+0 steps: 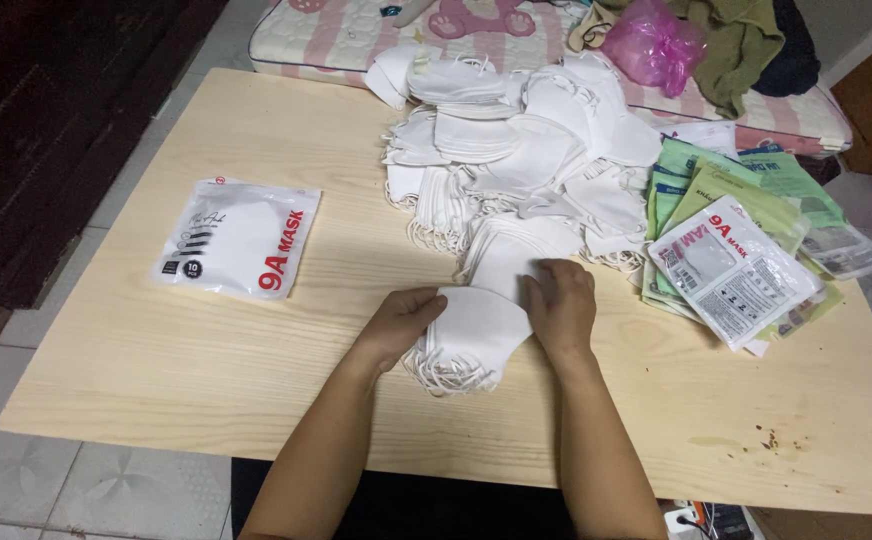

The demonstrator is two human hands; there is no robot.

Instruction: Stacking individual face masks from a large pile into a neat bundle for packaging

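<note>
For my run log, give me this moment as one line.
left hand: on mask stack | right hand: on same stack | loose mask pile behind | sealed pack left

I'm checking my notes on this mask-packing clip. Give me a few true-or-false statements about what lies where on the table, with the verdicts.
1. Both hands rest on a small stack of white masks. True: the left hand is at its left edge, the right hand at its right.
2. A sealed mask pack lies alone on the left part of the table. True.
3. The big pile of loose masks sits nearer the person than the stack. False: it lies beyond the stack, toward the far edge.
4. The heap of packets is left of the hands. False: it is to their right.
5. A pink plastic bag lies on the table. False: it lies on the mattress behind.
</note>
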